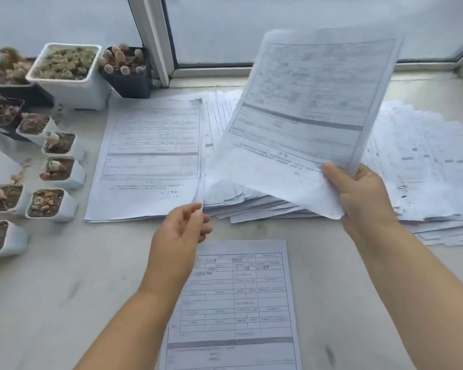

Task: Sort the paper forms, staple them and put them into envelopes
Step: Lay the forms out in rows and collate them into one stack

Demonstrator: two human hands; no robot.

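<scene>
The pale worktop (332,263) sits by a window (305,22), with little plant pots (67,73) on the left. The right hand (358,193) pinches a lifted form (310,108) above spread-out paper piles (422,166). The left hand (182,231) hangs loose, maybe touching the left pile (150,156), and one form (235,303) lies near.

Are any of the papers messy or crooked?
Yes. The middle pile is fanned out, its edges sticking out unevenly, and the right pile is spread too. The left stack looks tidy. The right hand holds one sheet tilted.
</scene>
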